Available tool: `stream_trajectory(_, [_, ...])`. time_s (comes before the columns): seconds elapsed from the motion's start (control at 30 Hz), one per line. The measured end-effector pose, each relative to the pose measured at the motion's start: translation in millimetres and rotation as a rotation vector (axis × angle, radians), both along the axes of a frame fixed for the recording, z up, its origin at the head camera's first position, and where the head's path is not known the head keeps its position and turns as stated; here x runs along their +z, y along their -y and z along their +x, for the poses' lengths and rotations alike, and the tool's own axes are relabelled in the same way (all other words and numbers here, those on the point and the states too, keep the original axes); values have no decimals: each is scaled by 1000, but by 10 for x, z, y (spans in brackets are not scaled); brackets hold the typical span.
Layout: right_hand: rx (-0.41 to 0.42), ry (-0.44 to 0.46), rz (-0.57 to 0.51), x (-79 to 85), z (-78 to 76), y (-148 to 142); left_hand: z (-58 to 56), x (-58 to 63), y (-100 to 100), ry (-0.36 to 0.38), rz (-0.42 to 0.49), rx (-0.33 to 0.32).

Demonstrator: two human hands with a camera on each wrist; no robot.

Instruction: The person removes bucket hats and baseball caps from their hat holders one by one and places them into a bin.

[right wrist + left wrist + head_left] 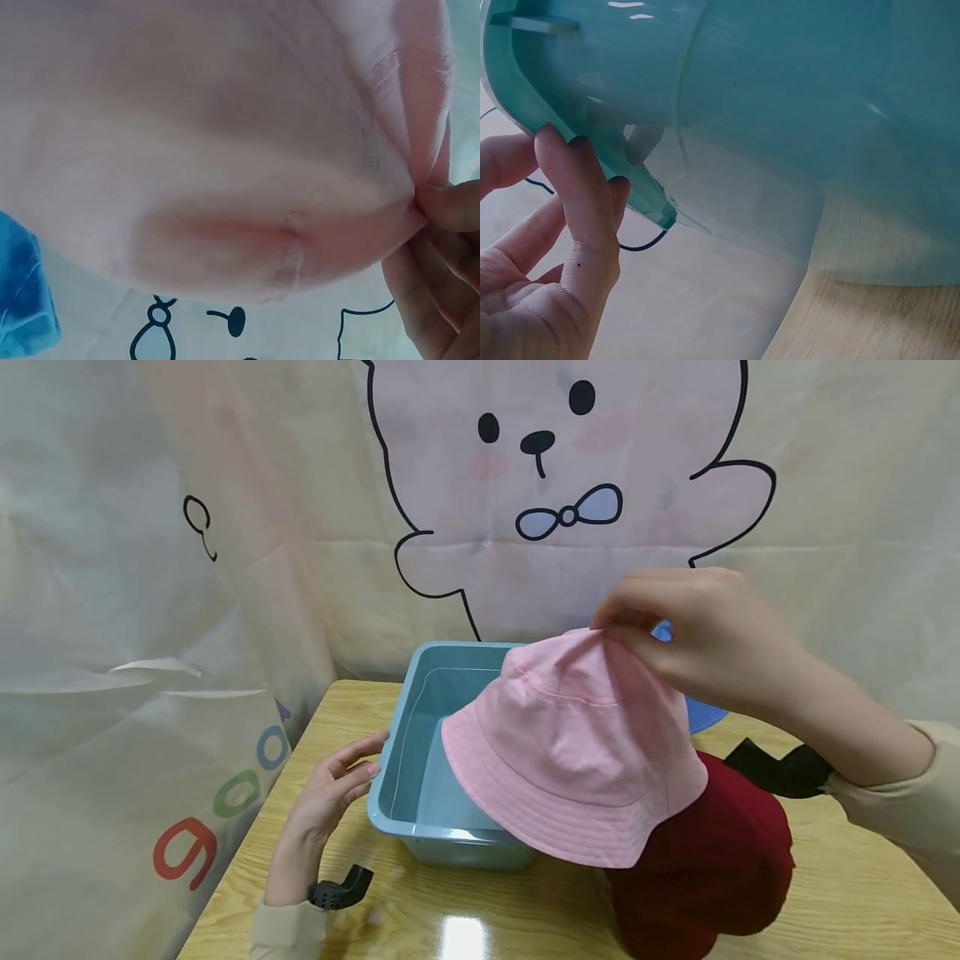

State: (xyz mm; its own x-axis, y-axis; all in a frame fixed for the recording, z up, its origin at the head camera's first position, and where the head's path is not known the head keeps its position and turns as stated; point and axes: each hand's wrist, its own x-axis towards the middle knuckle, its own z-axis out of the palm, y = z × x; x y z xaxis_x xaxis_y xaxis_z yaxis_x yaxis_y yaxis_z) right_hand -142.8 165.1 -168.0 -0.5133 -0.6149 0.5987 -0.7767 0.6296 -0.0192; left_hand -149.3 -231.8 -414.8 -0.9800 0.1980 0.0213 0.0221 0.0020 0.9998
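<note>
A pink bucket hat hangs from my right hand, which pinches its crown between thumb and fingers. The hat hangs over the right part of a blue-green plastic basin and hides that side of it. In the right wrist view, the pink fabric gathers where the right hand pinches it. My left hand touches the basin's left rim with its fingers loosely bent. The left wrist view shows those fingers against the underside of the rim, beside the basin's wall.
A dark red hat lies on the wooden table, partly behind the pink one. Behind them, part of a blue hat shows. A cloth backdrop with a cartoon bear hangs behind the table and along its left.
</note>
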Motion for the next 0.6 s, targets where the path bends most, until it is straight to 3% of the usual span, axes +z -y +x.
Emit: stream_trajectory(0.6, [17,74,-19,7,-96,402,16,25,-8,14,19,8])
